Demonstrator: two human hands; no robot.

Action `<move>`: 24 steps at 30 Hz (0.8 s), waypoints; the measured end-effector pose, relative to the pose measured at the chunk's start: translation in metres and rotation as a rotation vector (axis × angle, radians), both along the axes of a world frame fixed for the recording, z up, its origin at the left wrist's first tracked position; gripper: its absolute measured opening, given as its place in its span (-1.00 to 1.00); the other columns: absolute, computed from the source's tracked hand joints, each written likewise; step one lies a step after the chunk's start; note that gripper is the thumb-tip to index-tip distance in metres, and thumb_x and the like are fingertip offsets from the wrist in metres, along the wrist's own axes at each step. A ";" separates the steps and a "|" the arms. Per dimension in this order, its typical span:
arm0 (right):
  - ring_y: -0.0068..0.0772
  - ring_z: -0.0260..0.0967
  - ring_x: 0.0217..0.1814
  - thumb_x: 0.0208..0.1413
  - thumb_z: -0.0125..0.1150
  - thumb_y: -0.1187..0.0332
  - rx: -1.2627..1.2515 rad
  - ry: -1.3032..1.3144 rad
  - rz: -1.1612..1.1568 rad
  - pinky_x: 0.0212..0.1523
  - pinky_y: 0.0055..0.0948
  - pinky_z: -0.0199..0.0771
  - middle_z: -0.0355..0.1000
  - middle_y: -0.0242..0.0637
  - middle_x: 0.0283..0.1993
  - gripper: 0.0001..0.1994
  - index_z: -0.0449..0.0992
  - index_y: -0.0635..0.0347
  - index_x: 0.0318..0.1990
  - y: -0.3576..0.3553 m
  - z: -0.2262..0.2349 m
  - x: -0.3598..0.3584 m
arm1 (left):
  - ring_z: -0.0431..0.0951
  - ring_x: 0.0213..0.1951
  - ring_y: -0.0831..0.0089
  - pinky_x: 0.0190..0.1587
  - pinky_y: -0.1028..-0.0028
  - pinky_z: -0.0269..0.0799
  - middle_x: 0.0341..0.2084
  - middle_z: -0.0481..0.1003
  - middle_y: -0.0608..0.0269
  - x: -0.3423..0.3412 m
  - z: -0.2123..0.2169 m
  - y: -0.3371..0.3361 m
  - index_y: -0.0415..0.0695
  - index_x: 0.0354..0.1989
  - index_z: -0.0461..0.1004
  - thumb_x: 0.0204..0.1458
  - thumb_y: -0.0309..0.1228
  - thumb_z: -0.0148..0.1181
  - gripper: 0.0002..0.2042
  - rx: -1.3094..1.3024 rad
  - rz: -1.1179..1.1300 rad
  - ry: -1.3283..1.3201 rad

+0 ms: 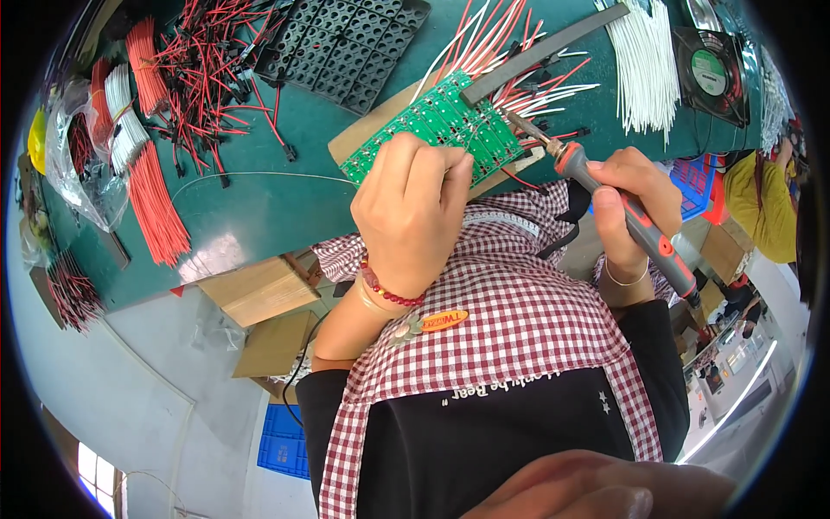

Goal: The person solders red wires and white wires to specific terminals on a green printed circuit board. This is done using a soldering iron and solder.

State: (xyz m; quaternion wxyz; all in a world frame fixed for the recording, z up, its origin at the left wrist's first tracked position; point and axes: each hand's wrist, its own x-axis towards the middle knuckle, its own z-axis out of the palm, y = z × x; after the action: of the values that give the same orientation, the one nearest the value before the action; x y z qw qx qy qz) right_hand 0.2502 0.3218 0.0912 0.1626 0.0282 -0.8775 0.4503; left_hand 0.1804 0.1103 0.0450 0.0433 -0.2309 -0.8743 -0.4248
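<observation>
My left hand (413, 203) is closed over the left part of a green circuit board (454, 108), its fingertips pinched together. A thin strand of solder wire (259, 175) runs across the table into that hand; the pinched end is hidden. In my right hand (635, 203) is a soldering iron (653, 238) with a grey and red handle. Its metal tip reaches the board's right edge, near red and white wires (553, 91). A dark flat bar (545, 54) lies over the board's far corner. Beneath the board is a brown cardboard sheet (346, 149).
Red-and-black connector wires (203, 73) heap at the far left, beside bundled red wires (158, 203) and a plastic bag (82, 173). A black perforated tray (346, 52) lies behind the board. White wires (644, 65) and a black fan (709, 73) sit at the far right.
</observation>
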 end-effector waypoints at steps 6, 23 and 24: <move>-0.36 0.33 -0.66 -0.17 0.22 0.54 0.013 -0.006 0.029 -0.63 -0.47 0.26 0.41 -0.19 -0.60 -0.82 0.54 0.36 -0.33 -0.002 0.002 -0.004 | 0.45 -0.48 0.30 -0.49 0.36 0.35 -0.54 0.35 0.25 0.000 -0.003 0.002 -0.12 -0.49 0.42 -0.21 -0.56 0.37 -0.80 0.017 -0.024 -0.025; -0.39 0.28 -0.66 -0.21 0.21 0.53 -0.010 -0.073 0.075 -0.62 -0.50 0.19 0.34 -0.24 -0.63 -0.82 0.57 0.34 -0.36 0.006 0.012 -0.019 | 0.46 -0.49 0.30 -0.49 0.35 0.36 -0.54 0.35 0.24 0.000 -0.007 0.010 -0.13 -0.50 0.42 -0.18 -0.55 0.35 -0.83 0.023 -0.023 -0.014; -0.40 0.27 -0.66 -0.21 0.20 0.53 -0.018 -0.077 0.077 -0.63 -0.50 0.18 0.34 -0.24 -0.63 -0.82 0.57 0.34 -0.37 0.007 0.012 -0.019 | 0.46 -0.49 0.30 -0.49 0.35 0.36 -0.54 0.35 0.24 -0.001 -0.006 0.010 -0.13 -0.50 0.42 -0.18 -0.55 0.35 -0.83 0.023 -0.023 -0.014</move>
State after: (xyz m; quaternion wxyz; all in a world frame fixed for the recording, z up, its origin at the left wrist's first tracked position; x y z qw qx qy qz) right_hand 0.2308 0.3288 0.1027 0.1117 0.0430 -0.8772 0.4649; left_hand 0.1796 0.1203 0.0388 0.0351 -0.2375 -0.8670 -0.4367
